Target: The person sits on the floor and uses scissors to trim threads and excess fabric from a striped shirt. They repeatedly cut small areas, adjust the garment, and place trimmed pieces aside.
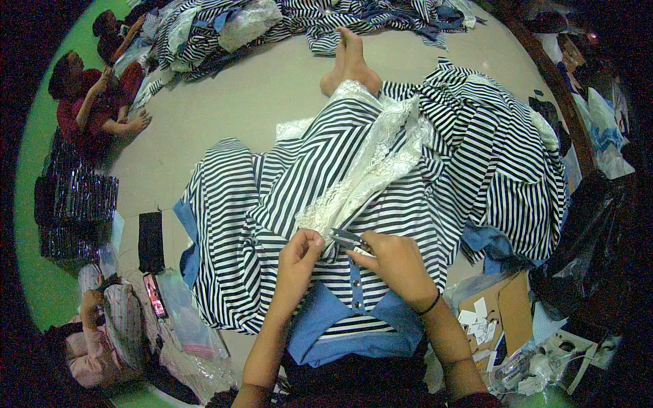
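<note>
A black-and-white striped garment (401, 214) with a blue collar (316, 333), a buttoned blue placket and cream lace trim (381, 166) lies spread over my lap and legs. My right hand (401, 265) is closed around small thread snips (345, 238), whose blades point left over the garment just below the lace end. Beside the blade tips, my left hand (297, 255) has its thumb and fingers pinched together. Whatever sits in that pinch is too small to make out. A dark band circles my right wrist.
More striped garments (496, 136) pile up on the right, and a long heap (326, 17) lies at the back. Dark plastic-wrapped packs (78, 197) stand left. Cardboard (515, 309) with white tags (478, 321) lies lower right. Other people sit at left; a phone (154, 296) lies near one.
</note>
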`<move>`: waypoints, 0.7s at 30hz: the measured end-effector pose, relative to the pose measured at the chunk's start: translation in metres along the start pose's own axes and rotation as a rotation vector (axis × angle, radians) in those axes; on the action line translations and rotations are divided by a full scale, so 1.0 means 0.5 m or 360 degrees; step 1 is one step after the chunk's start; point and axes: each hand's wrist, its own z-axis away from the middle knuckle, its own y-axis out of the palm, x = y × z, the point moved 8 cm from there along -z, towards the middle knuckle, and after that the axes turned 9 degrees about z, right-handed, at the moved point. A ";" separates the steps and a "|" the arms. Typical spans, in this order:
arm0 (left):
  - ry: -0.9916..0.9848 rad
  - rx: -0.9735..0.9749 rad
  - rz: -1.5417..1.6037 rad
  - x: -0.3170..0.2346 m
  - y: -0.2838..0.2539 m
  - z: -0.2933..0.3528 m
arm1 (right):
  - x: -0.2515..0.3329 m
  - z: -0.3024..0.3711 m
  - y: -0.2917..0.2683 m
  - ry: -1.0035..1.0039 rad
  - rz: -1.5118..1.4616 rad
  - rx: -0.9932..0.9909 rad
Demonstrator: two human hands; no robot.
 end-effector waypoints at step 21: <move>0.0192 -0.0343 0.0276 -0.023 -0.035 0.032 | 0.015 0.012 0.007 -0.0050 -0.0072 0.0154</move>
